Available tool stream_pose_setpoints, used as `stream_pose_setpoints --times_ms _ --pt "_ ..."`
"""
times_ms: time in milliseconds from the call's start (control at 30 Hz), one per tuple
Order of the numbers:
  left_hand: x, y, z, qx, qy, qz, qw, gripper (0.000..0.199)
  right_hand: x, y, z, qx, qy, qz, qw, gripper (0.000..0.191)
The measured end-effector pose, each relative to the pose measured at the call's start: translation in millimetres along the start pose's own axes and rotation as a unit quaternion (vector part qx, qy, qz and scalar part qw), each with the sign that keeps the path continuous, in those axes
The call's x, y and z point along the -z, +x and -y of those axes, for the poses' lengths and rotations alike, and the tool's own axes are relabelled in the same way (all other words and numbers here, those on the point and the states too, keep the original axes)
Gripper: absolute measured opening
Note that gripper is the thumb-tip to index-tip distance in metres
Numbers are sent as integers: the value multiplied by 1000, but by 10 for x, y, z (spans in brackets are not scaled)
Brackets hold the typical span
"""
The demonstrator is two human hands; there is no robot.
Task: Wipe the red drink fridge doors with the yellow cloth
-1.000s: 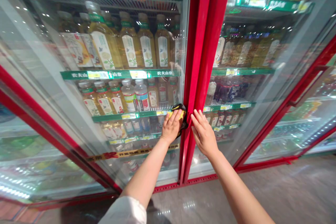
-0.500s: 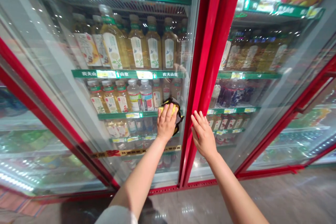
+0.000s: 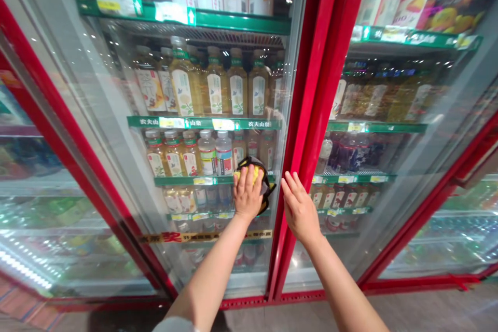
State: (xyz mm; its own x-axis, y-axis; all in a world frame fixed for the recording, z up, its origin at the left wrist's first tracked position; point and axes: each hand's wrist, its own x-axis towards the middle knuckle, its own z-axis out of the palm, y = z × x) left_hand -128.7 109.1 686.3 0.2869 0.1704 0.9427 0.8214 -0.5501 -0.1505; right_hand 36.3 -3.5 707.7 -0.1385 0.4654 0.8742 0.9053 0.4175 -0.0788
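My left hand [image 3: 248, 193] lies with its fingers outstretched against the glass door [image 3: 221, 251] of a drinks fridge. Under its fingers is a yellow cloth [image 3: 253, 172], pressed to the glass. Dark and yellow edges, partly a reflection perhaps, show around it. To the right, my right hand [image 3: 301, 212] is open and holds nothing. Its fingertips are at the red door frame [image 3: 301, 129], and its palm is hidden from view. Behind the glass, near the left hand, small bottles [image 3: 208, 154] stand on a shelf with a green edge strip [image 3: 187, 181].
Taller bottles of pale yellow drink [image 3: 236, 88] fill the shelf above. A printed banner strip [image 3: 233, 236] crosses the door low down. Another glass door with stocked shelves is on the right, with a red handle [image 3: 476, 166] beyond it. Grey floor [image 3: 241, 319] runs along the base.
The view has tilted up and turned slightly left, so shelves and bottles sit lower and farther right. Both hands keep nearly the same places on the glass and frame.
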Motion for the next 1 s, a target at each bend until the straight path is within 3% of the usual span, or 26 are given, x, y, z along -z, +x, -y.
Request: stream_pose_setpoints --times_ms 100,167,267,367,500,633,767,867,933,1000 --pt "-53 -105 26 -107 7 12 994 58 -66 29 63 20 21 -1 1000 80" --pt "-27 -55 136 -131 6 29 991 57 -87 59 90 31 34 0 999 80" --pt "114 -30 394 -39 13 59 997 76 -103 79 105 28 53 -1 998 81" --pt "248 -242 564 69 36 57 995 96 -142 64 123 21 67 1 998 85" --pt "277 -494 543 9 41 73 996 93 -269 83 194 40 67 18 997 88" --pt "338 -205 682 -56 28 122 991 96 -428 174 302 34 41 34 998 87" --pt "518 51 1095 37 36 72 996 102 -565 208 415 -11 10 40 999 89" --pt "587 -149 1262 72 35 50 996 107 -649 184 497 -41 -3 43 998 90" --pt "582 -335 1263 32 33 75 996 105 -690 171 548 -54 -10 45 997 89" --pt "573 -399 1253 -47 25 114 992 97 -720 171 595 -63 -18 45 997 87"
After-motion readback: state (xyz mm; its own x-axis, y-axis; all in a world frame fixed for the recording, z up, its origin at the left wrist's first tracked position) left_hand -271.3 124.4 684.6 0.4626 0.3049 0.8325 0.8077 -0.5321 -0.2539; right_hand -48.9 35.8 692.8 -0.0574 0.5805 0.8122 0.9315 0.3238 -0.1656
